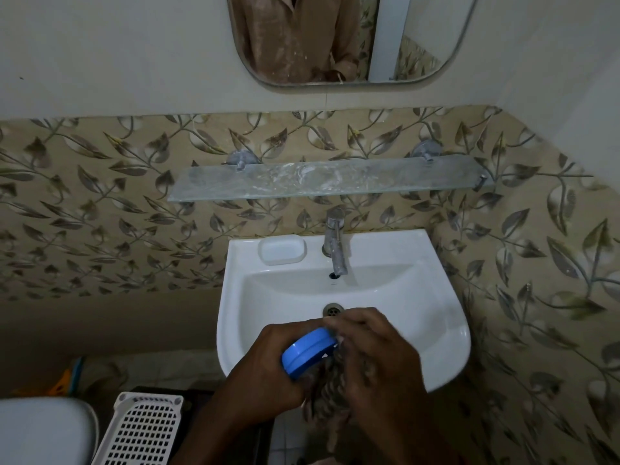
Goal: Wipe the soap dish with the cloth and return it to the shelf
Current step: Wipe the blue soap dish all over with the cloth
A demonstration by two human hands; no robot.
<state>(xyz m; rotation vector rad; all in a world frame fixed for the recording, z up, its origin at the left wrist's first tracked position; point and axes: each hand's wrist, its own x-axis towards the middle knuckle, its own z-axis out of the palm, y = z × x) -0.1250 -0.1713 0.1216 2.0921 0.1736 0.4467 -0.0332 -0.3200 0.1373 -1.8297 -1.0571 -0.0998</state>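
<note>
My left hand (268,367) grips a blue soap dish (307,352), tilted on its edge above the front of the white sink (446,330). My right hand (375,357) holds a brownish patterned cloth (327,394) pressed against the dish's right side; the cloth hangs down below both hands. The dish's inside is hidden by the right hand. A glass shelf (328,179) with white smears is fixed to the tiled wall above the tap.
A chrome tap (335,243) stands at the back of the sink, with a white soap-dish part (281,250) to its left on the rim. A mirror (335,41) hangs above. A white perforated basket (144,427) and a toilet lid (43,431) are at lower left.
</note>
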